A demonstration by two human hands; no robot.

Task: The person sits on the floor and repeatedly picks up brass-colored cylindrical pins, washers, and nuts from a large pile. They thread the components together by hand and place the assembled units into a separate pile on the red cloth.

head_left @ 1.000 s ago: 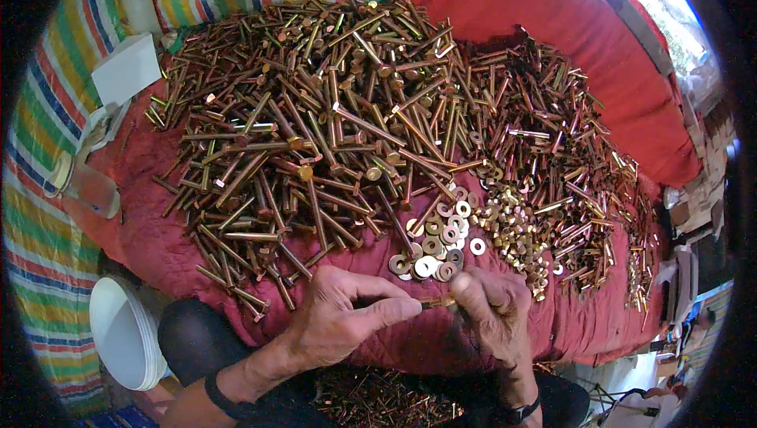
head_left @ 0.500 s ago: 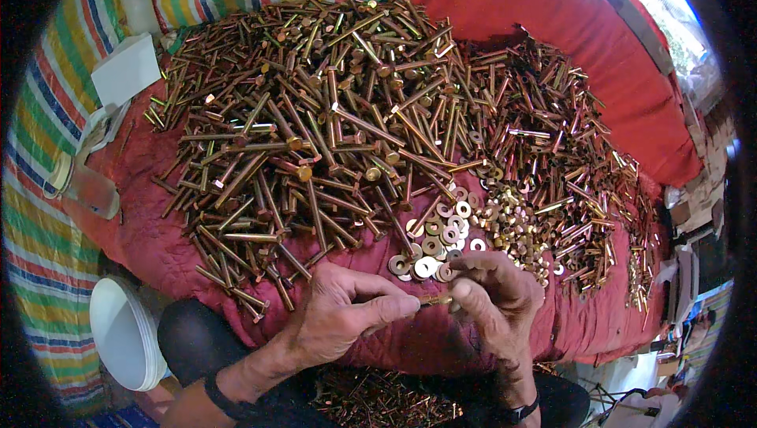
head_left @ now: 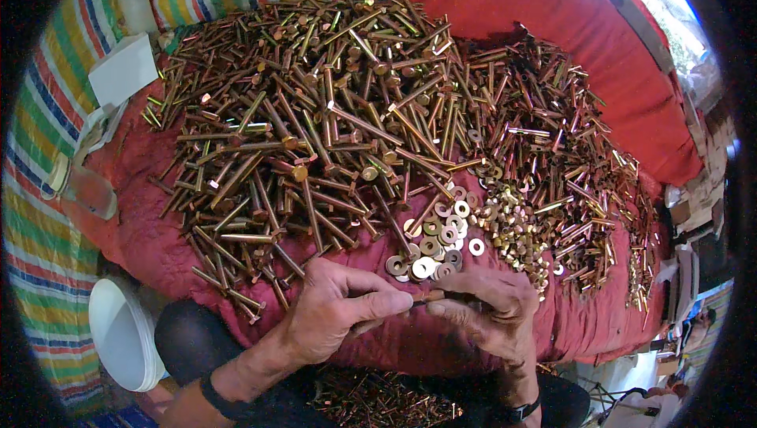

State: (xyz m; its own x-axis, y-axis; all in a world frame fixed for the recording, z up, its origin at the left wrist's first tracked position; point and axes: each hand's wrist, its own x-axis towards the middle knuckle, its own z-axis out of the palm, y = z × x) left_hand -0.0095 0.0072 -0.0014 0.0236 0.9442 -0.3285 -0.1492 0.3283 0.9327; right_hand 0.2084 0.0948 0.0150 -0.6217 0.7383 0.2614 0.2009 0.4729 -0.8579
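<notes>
My left hand (head_left: 335, 302) pinches a short brass-coloured bolt (head_left: 421, 300) between thumb and fingertips, just in front of the washers. Only a bit of its shaft shows between the two hands; the rest is covered by my fingers. From the right, my right hand (head_left: 490, 310) closes its thumb and fingers on the bolt's other end. Whether a nut or sleeve sits there is hidden. Beyond my fingertips lie flat ring washers (head_left: 429, 246), and right of them a small heap of brass-coloured nuts (head_left: 514, 219).
A big heap of long hex bolts (head_left: 315, 112) covers the red cloth (head_left: 158, 231). Thin sleeve-like metal pieces (head_left: 544, 104) pile up to the right. At left are a white box (head_left: 124, 71), a clear jar (head_left: 91, 193) and a white bucket (head_left: 124, 333). More metal pieces (head_left: 378, 396) lie below, between my legs.
My right hand has come down, its raised fingers folding onto the bolt's end. Less of the thread shows now. My left hand keeps its pinch, almost in place.
</notes>
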